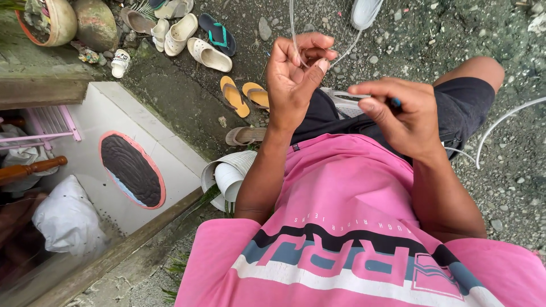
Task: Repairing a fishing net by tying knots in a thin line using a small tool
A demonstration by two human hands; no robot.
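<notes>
The left hand [296, 77] pinches one thin clear line [293, 31] between thumb and fingertips; the line runs up and away from the hand, nearly upright; the right hand [401, 116], just beside it and lower, pinches one small blue-tipped tool [394, 103]; two yellow flip-flops [245, 95] lie on the gravel.

A: Clear line [293, 34] runs off the top edge; upper end unseen. Small dark-blue tool [394, 103] mostly buried in the right hand [401, 116] grip, kind unclear.

B: Noted. White shoe [364, 11] cut by top edge. White tube [500, 122] exits right. Grey netting [347, 102] behind both hands, mostly covered. Left hand [293, 79] shows its back; palm hidden
</notes>
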